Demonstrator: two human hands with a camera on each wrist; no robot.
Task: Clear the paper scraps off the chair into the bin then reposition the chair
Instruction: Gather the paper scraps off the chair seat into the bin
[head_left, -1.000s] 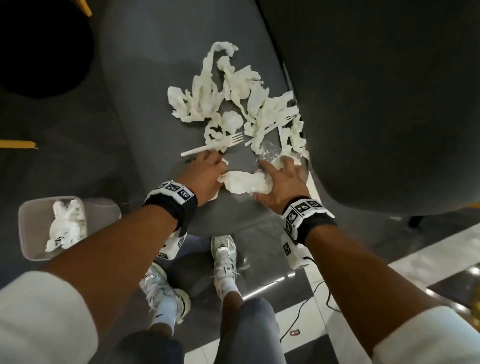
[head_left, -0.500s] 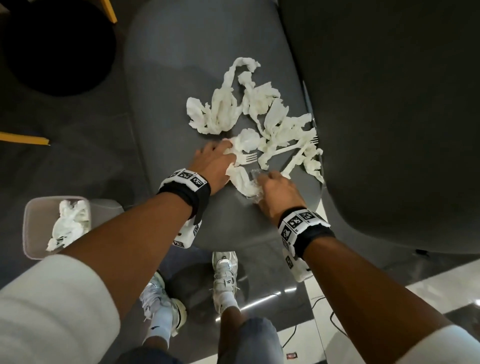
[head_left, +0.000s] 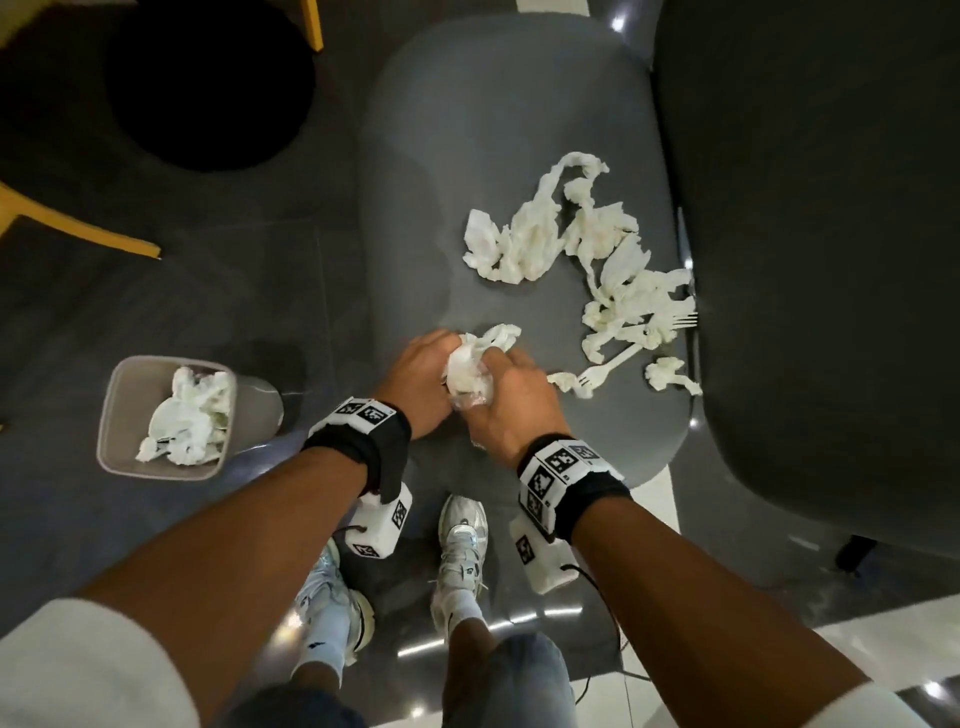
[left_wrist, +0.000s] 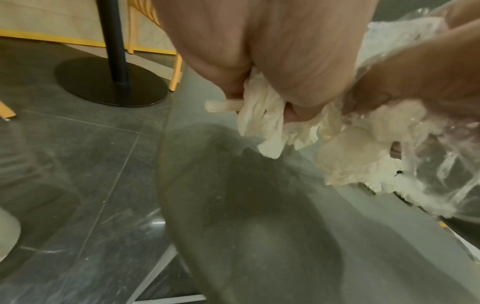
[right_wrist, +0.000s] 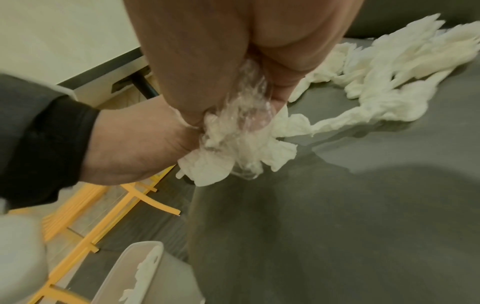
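Observation:
White paper scraps lie strewn over the grey chair seat, with a white plastic fork among them. Both hands meet at the seat's near edge around one wad of paper and clear plastic wrap. My left hand grips the wad together with a white fork handle. My right hand clutches the same wad from the other side. The grey bin stands on the floor to the left, holding crumpled paper.
The chair's dark backrest rises on the right. A black round table base sits on the dark tiled floor at top left, with yellow chair legs near it. My feet stand just below the seat edge.
Both hands have drawn scraps and a fork together into one wad and pulled it toward the seat's near left edge, closer to the bin. The view shifted right.

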